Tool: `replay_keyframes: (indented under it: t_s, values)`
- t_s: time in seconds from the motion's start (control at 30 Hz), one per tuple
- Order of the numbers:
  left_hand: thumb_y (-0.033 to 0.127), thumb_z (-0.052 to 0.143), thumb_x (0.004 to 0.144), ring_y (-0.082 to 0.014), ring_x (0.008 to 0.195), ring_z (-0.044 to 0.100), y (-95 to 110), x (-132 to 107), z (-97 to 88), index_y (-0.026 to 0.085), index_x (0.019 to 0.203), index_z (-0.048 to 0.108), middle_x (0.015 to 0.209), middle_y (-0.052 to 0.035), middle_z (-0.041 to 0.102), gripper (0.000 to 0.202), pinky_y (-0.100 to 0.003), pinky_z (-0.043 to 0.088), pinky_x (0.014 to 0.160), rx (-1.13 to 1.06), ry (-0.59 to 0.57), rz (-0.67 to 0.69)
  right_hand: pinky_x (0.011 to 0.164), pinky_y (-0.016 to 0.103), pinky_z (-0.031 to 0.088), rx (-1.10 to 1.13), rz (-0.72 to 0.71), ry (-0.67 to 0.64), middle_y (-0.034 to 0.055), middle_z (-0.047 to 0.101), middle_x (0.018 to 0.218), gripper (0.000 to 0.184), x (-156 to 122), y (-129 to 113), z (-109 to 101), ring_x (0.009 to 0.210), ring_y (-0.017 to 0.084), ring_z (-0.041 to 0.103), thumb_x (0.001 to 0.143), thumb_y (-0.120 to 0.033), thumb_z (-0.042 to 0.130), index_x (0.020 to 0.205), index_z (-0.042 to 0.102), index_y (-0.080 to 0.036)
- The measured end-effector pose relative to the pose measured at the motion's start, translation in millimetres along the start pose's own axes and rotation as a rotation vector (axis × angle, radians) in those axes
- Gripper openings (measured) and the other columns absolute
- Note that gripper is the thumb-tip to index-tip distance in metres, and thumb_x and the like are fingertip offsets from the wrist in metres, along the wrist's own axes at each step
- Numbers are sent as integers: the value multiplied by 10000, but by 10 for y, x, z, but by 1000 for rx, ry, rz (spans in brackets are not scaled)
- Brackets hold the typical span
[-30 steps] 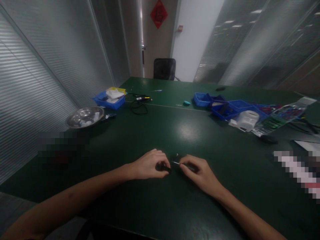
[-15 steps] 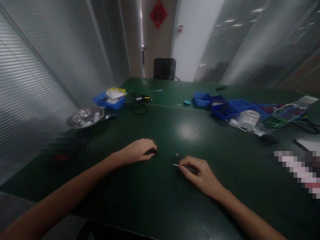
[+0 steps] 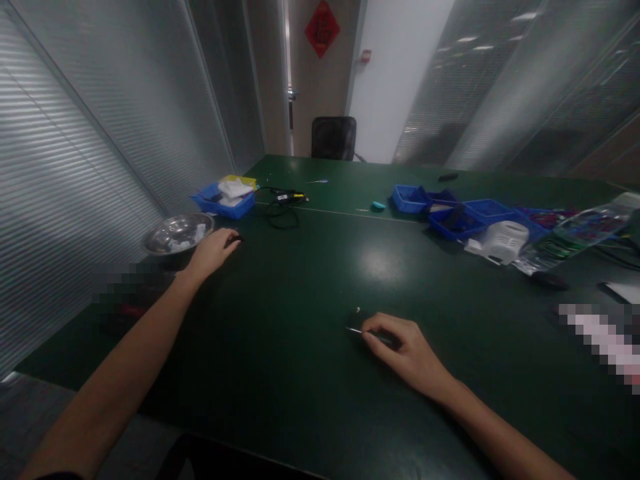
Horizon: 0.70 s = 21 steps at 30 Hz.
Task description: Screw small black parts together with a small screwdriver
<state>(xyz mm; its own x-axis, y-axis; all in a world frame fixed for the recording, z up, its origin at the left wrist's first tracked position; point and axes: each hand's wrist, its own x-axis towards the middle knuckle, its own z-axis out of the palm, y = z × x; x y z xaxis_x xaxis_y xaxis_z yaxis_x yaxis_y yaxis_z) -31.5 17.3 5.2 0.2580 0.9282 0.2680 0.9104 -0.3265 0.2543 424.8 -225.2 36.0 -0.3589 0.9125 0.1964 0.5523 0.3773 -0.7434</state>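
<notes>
My left hand (image 3: 210, 255) is stretched to the far left beside the steel bowl (image 3: 200, 219). Its fingers are curled closed around a small dark object (image 3: 237, 239), whose kind I cannot make out. Nearer the middle, my right hand (image 3: 400, 343) rests low over the green table (image 3: 280, 373). Thumb and forefinger pinch a thin tool with a bright metal shaft (image 3: 353, 330) pointing left; its dark handle is mostly covered by the palm. A tiny white piece (image 3: 358, 309) lies just beyond the tool's tip. White scraps (image 3: 179, 246) are in the bowl.
Behind the bowl stands a blue tray (image 3: 233, 210) with white tissue, beside a black cable (image 3: 283, 217). To the right are several blue trays (image 3: 410, 200), a white plastic part (image 3: 503, 241) and a clear bottle (image 3: 575, 233). A teal object (image 3: 379, 205) lies farther back.
My left hand has moved from the middle of the table away to the left, up to the bowl, with its fingers closed. The right hand stays in place with the tool.
</notes>
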Motion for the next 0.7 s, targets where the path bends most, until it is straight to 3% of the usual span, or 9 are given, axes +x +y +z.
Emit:
replay_keyframes:
  t_s: [0.2,0.3,0.47,0.7]
  values:
    - [445,390,1012,-303,1215,585,-72,-26,-105,183,1228,659,1311,-143,653,433,-425,404,1091,-59,24,15,729,310,535,-4,5,-7,38,732,889,201,-10,15,6,782,192,680,1022,-333,560,957,707,-212]
    - [521,457,973,-307,1057,646,-157,-23,-168,180,1118,697,1161,-153,702,442,-417,477,971,-58,-49,-31,732,302,528,1,8,-10,31,728,897,188,-16,35,10,792,189,683,1022,-325,566,956,703,-215]
    - [562,734,727,-274,858,674,-313,12,-173,222,908,728,936,-99,725,385,-341,507,754,-145,-226,-69,710,295,525,-8,3,-9,28,729,889,195,-15,55,16,783,188,687,1025,-329,562,953,704,-217]
    - [473,679,766,-256,757,658,-252,-4,-158,237,801,694,818,-68,700,239,-334,481,675,-150,-251,-79,706,289,513,15,9,-7,22,723,880,182,-19,44,13,768,181,676,1021,-324,575,947,703,-217]
